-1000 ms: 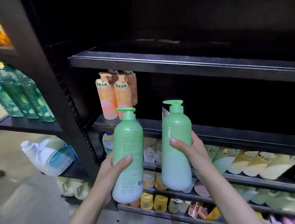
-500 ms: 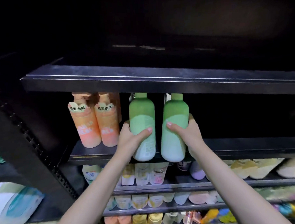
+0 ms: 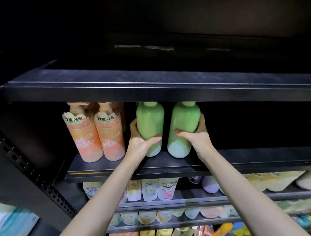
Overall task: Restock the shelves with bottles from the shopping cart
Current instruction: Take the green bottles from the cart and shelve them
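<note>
Green bottles, two of them, are held upright side by side on the dark shelf, their pump tops hidden behind the edge of the shelf above. The left bottle is gripped by the left hand, with the thumb curled across its front and the fingers wrapped round its far side. The right bottle is gripped by the right hand in the same way, thumb across the front and fingers round the back. Both bases appear to be at or just above the shelf surface; whether they rest on it cannot be told. A narrow gap is seen between the two bottles. Just left of the left hand, two orange bottles are stood upright on the same shelf, touching each other, with more orange ones behind. Below, rows of smaller bottles are lined along the lower shelves.
</note>
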